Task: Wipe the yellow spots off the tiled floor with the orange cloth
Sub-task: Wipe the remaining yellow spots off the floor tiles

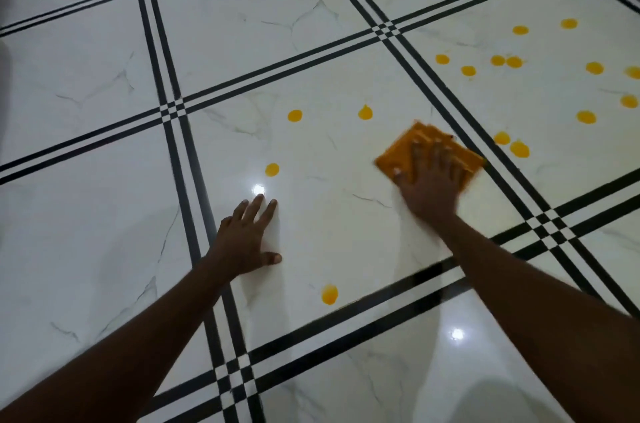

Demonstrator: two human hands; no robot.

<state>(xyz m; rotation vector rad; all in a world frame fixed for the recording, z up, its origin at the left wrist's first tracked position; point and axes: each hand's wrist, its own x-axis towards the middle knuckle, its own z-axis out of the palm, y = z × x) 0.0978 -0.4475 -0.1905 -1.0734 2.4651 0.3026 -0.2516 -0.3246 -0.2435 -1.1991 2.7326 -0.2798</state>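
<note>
Where the right hand (pixel 431 176) comes down, the cloth (pixel 427 154) lies flat beneath it on the floor (pixel 104 58), a folded orange square turned so one corner points away from the person. The fingers (pixel 438 154) are straight and spread across the cloth, palm pressing on its near edge, so the hand lies flat on the fabric rather than curled round it. Hand and cloth are slightly blurred. They sit at the right side of the middle tile, just beside the black double stripe that runs along that tile's right edge.

The left hand (pixel 247 239) is well apart from the cloth, on the same tile at its left side. It rests flat on the floor, fingers straight and a little fanned, thumb stuck out to the right, holding nothing. Both forearms reach in from the bottom of the view, the left from the lower left corner, the right from the lower right, each fairly straight.

Yellow spots (pixel 365 113) dot this tile: two beyond the hands, one of them up and left of the cloth; another (pixel 272 169) just ahead of the left fingertips, next to a bright glare of light; one more (pixel 329 294) near the tile's near edge, between the two arms. Across the stripe, the tile to the right carries many more spots (pixel 519 149), the closest pair lying near the cloth's right corner but not touching it.

The floor itself is white and marbled with grey veins, glossy, divided by black bands.
</note>
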